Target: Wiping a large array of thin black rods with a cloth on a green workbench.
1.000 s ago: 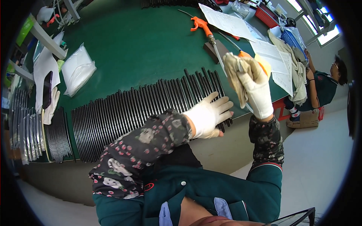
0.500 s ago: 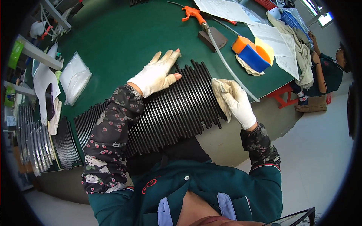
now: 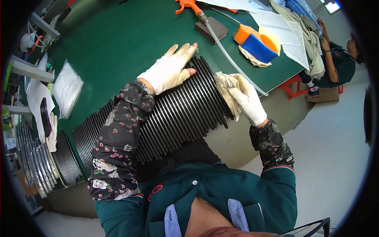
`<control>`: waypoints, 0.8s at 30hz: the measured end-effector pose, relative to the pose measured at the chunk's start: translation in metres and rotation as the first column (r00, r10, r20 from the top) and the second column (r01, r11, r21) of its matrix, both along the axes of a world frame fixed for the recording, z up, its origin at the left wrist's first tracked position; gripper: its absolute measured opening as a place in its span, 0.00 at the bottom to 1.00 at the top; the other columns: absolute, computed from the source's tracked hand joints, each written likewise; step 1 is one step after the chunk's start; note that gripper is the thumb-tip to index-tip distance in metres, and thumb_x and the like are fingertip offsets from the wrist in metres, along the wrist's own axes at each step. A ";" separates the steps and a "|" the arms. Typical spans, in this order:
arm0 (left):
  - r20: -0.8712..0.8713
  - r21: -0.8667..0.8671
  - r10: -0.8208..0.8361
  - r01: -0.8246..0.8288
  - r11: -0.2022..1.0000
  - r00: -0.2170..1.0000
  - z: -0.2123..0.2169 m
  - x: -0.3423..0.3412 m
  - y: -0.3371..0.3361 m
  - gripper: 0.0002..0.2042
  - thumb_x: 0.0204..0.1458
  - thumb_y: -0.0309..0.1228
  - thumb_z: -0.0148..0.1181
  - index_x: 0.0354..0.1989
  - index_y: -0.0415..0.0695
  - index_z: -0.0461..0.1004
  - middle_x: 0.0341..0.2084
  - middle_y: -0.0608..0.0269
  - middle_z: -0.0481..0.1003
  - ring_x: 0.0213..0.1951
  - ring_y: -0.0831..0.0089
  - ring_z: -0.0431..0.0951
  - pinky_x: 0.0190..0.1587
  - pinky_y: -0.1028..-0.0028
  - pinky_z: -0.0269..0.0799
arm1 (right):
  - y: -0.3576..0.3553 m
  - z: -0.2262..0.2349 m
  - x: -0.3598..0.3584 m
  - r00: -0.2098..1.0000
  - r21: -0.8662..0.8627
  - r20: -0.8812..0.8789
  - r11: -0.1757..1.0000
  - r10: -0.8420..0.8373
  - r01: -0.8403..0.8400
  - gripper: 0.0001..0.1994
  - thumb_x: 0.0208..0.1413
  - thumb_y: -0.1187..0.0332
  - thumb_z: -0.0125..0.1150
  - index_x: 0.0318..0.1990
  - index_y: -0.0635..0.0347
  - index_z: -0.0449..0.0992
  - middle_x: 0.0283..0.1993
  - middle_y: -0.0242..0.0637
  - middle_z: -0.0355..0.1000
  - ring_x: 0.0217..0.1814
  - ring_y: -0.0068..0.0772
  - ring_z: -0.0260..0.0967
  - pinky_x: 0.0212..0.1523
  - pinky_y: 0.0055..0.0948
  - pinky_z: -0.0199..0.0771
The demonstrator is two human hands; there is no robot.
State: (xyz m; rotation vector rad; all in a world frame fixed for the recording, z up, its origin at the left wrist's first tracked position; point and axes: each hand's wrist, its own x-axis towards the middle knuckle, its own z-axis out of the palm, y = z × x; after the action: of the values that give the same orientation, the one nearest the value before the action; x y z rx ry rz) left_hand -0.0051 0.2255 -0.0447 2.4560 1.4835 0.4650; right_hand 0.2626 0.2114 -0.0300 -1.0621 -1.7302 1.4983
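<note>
A long row of thin black rods (image 3: 177, 114) lies side by side along the near edge of the green table. My left hand (image 3: 167, 73), in a white glove with bare thumb and fingertip showing, rests over the upper ends of the rods near the right part of the row. Its fingers are stretched out and hold nothing. At the right end of the row, my gloved right hand (image 3: 249, 100) is closed on a cream cloth (image 3: 226, 94), which hangs against the outermost rods. Part of the cloth is hidden under the fingers.
Beyond the rods are an orange air gun (image 3: 189, 6) with its hose (image 3: 227, 51), a brown block (image 3: 212, 30) and a blue-and-orange holder (image 3: 258, 49). A plastic bag (image 3: 68, 90) and wrapped rods (image 3: 37, 166) lie left. Another person (image 3: 339, 63) is at far right.
The view has shifted, so table things sit further left and higher. My left hand has slid rightward over the rods. My right hand keeps the cloth at the row's end.
</note>
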 end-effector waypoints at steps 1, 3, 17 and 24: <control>0.067 -0.026 -0.035 0.037 0.999 0.997 -0.002 -0.004 0.001 0.33 0.60 0.35 0.51 0.70 0.41 0.44 0.63 0.51 0.61 0.68 0.57 0.54 0.71 0.59 0.42 | 0.001 -0.004 0.001 1.000 0.062 -0.010 0.998 0.008 -0.007 0.16 0.59 0.69 0.53 0.51 0.69 0.68 0.45 0.42 0.74 0.46 0.24 0.69 0.50 0.25 0.68; 0.086 -0.038 -0.072 0.076 0.996 0.994 0.006 -0.001 -0.002 0.33 0.60 0.34 0.51 0.70 0.41 0.44 0.64 0.51 0.61 0.68 0.58 0.54 0.71 0.59 0.42 | 0.000 -0.003 0.001 1.000 0.066 0.002 0.998 0.000 0.000 0.16 0.59 0.68 0.53 0.51 0.69 0.68 0.44 0.42 0.74 0.46 0.24 0.70 0.49 0.25 0.69; -0.133 0.155 -0.192 0.212 0.965 0.972 0.008 0.040 0.003 0.20 0.55 0.31 0.51 0.58 0.47 0.67 0.63 0.58 0.62 0.67 0.58 0.56 0.69 0.56 0.50 | 0.021 0.015 -0.036 0.907 0.741 0.315 0.526 0.279 -0.419 0.09 0.46 0.76 0.59 0.38 0.56 0.75 0.37 0.35 0.71 0.41 0.43 0.69 0.46 0.37 0.70; -0.126 0.103 -0.212 0.225 0.969 0.969 0.015 0.037 -0.001 0.21 0.55 0.31 0.52 0.58 0.45 0.66 0.63 0.58 0.62 0.67 0.58 0.56 0.68 0.54 0.50 | 0.009 0.060 0.004 0.800 0.564 0.360 0.572 0.479 -0.596 0.11 0.44 0.78 0.60 0.37 0.55 0.76 0.36 0.36 0.73 0.39 0.44 0.71 0.41 0.35 0.72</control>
State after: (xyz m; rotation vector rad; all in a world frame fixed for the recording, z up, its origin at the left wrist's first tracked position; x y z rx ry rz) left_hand 0.0321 0.2250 -0.0299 2.7404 1.2346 0.3830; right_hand 0.2670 0.2203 0.0300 -0.2718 -2.6014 0.9341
